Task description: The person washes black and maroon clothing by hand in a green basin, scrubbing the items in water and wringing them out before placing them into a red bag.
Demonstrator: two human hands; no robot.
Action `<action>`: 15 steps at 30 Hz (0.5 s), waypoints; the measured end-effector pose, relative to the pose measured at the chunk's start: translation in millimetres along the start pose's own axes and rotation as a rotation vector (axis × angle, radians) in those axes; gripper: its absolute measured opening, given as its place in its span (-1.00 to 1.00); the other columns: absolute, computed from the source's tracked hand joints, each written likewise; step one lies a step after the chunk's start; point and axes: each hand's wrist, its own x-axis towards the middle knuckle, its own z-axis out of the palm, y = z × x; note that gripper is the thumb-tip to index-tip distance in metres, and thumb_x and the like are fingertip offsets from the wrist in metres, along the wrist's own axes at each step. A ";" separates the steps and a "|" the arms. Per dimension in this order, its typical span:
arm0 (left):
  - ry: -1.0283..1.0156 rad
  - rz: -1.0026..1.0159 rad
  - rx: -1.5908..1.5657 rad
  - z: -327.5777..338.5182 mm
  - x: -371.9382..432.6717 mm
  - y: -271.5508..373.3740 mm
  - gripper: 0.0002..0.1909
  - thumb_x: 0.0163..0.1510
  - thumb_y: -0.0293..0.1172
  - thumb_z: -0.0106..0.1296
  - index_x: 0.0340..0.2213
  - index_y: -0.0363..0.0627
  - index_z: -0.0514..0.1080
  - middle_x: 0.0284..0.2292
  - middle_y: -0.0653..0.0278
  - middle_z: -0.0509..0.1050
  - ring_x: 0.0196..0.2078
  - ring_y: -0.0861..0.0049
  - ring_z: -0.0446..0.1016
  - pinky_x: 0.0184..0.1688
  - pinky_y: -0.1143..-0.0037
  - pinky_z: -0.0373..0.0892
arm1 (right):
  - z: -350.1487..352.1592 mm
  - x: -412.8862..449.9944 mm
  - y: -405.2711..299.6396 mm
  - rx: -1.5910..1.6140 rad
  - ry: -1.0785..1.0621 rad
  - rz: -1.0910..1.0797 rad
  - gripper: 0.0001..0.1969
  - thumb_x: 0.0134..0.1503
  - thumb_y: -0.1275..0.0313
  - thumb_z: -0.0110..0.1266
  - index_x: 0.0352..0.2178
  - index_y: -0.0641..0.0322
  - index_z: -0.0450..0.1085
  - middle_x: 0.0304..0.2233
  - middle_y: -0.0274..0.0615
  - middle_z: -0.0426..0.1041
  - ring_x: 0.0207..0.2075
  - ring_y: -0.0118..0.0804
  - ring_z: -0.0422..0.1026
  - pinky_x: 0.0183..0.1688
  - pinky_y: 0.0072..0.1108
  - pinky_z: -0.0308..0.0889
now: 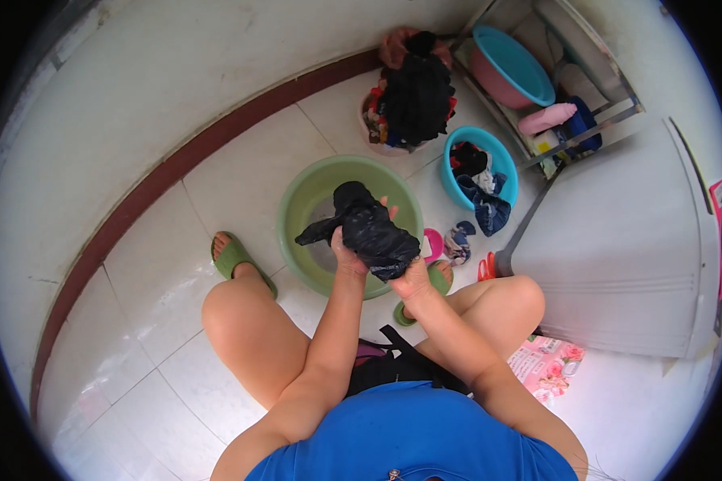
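A bunched, wet-looking black cloth garment (373, 231) hangs over a green plastic basin (290, 240) on the floor between my feet. My left hand (350, 255) grips its near left side, with the fingers mostly hidden behind the cloth. At its lower right end, my right hand (412, 279) holds the garment too. Fingertips show past the cloth's upper right edge. One end of the garment sticks out to the left, over the basin. The bottom of the basin looks wet, though the cloth covers much of it.
Beyond the basin, a pink tub (367, 129) is heaped with clothes. A blue basin (451, 174) holds more clothes, beside a crumpled patterned cloth (459, 242) and a pink soap dish (436, 243). A metal rack (614, 123) and a grey plastic cabinet (607, 246) stand at right.
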 end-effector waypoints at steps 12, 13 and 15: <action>0.305 0.064 0.175 -31.2 16.5 19.2 -0.52 -0.08 -0.18 -0.24 -0.19 -0.25 0.38 -0.17 0.06 0.43 -0.12 0.18 0.41 -0.01 0.26 0.32 | 81.7 -26.4 -49.6 -2.349 -0.614 -0.994 -0.08 -0.41 0.47 0.29 0.10 0.02 0.08 0.11 -0.03 0.02 -0.02 0.18 0.17 -0.10 -0.24 0.24; 0.292 0.063 0.142 -29.3 18.0 15.7 -0.52 -0.09 -0.19 -0.23 -0.19 -0.25 0.38 -0.17 0.06 0.43 -0.12 0.18 0.41 -0.02 0.27 0.33 | 77.0 -18.0 -51.8 -2.260 -0.590 -1.018 -0.12 -0.39 0.46 0.27 0.07 0.15 0.08 0.03 0.04 0.15 -0.07 0.15 0.23 -0.10 -0.27 0.24; 0.283 0.088 0.124 -28.8 20.3 14.3 -0.55 -0.08 -0.21 -0.22 -0.21 -0.24 0.39 -0.23 0.08 0.45 -0.17 0.22 0.44 -0.07 0.29 0.36 | 56.9 2.6 -55.2 -2.186 -0.529 -0.931 -0.15 -0.38 0.43 0.27 0.04 0.22 0.10 -0.06 0.07 0.24 -0.13 0.13 0.28 -0.10 -0.29 0.25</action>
